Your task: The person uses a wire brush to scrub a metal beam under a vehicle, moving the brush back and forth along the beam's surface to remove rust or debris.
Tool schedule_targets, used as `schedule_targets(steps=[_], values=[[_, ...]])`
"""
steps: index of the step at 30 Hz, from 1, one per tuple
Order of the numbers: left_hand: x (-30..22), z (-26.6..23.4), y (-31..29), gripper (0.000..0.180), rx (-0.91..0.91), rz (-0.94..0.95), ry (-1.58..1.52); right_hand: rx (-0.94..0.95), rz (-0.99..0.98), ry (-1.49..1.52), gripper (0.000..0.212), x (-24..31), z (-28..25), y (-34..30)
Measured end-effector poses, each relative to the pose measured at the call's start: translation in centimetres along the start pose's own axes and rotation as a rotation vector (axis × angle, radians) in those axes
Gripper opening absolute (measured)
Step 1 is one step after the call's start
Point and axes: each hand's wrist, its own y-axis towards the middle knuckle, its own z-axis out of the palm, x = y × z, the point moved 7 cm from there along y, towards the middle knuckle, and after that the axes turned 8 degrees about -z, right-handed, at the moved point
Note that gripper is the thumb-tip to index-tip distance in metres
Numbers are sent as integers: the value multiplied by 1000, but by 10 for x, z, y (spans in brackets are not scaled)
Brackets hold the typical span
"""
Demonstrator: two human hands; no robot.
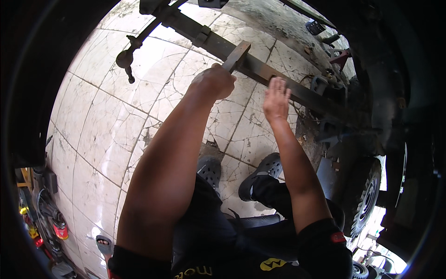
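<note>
A long dark metal beam (pixel 258 68) runs slantwise from the upper left to the right, above the tiled floor. My left hand (pixel 213 83) is closed around the lower end of a short, flat metal bar (pixel 238 53). Its upper end, brownish along one edge, lies across the beam. My right hand (pixel 277 100) is slightly blurred, its fingers stretched out at the near side of the beam. Nothing shows in that hand. Whether its fingertips press on the metal or only hover by it, I cannot tell.
A rod with a rounded joint (pixel 124 59) hangs off the beam's left end. Cracked white tiles (pixel 107 109) spread below. A tyre (pixel 369 197) stands at the right, a red stand (pixel 340 58) farther back. Someone's sandalled foot (pixel 104 242) and tools (pixel 30 223) are at the lower left.
</note>
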Motion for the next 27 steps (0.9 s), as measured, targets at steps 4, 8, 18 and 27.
schedule_targets(steps=[4,8,18,27], values=[[0,-2,-3,55,-18,15,34,11,-92,-35,60,14,3,-9],[2,-3,-3,56,-18,17,34,81,37,-30,60,-4,-2,1],[-4,-1,0,55,-3,-5,14,46,41,-114,60,-8,2,-1],[-3,-1,-3,55,12,-24,46,87,-92,-72,58,-2,3,2]])
